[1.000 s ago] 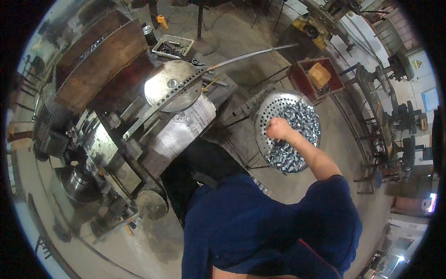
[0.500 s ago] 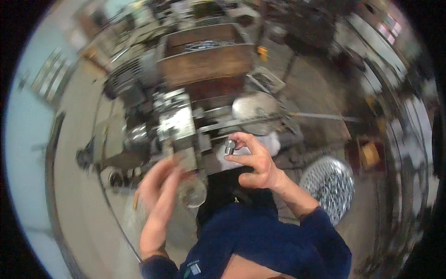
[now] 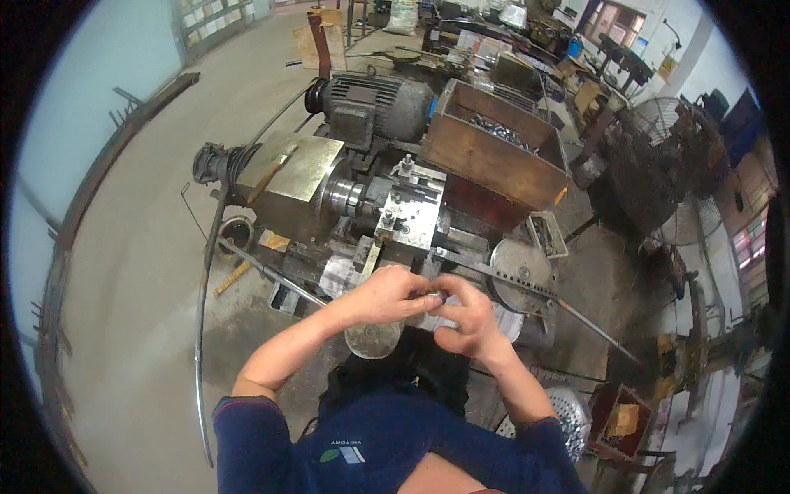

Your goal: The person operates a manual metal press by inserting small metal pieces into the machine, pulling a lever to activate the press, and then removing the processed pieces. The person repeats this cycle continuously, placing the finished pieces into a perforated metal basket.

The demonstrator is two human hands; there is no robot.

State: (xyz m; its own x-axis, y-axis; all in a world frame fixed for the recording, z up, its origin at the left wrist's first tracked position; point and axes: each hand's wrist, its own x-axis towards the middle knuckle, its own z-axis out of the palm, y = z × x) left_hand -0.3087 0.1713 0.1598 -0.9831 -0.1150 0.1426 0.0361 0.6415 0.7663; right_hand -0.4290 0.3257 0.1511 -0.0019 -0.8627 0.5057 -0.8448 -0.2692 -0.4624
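Now the lathe [image 3: 411, 210] stands straight beyond the grip; half a second ago it lay off to the grip's left. Beyond and right of the grip, the big wooden box [image 3: 485, 167] contains loose metal parts [image 3: 504, 132]. Nearer the body, right of the grip, the perforated pan [image 3: 568, 401], partly hidden by the forearm, carries shiny pieces; further right, a reddish box [image 3: 602, 405] holds a tan block [image 3: 625, 420]. The hands, well apart earlier, now meet: the left hand [image 3: 399, 295] touches the right hand [image 3: 467, 319], its own hold impossible to tell. Pinched in the right fingers, the small metal piece [image 3: 437, 295] sits where the fingertips meet, mostly covered.
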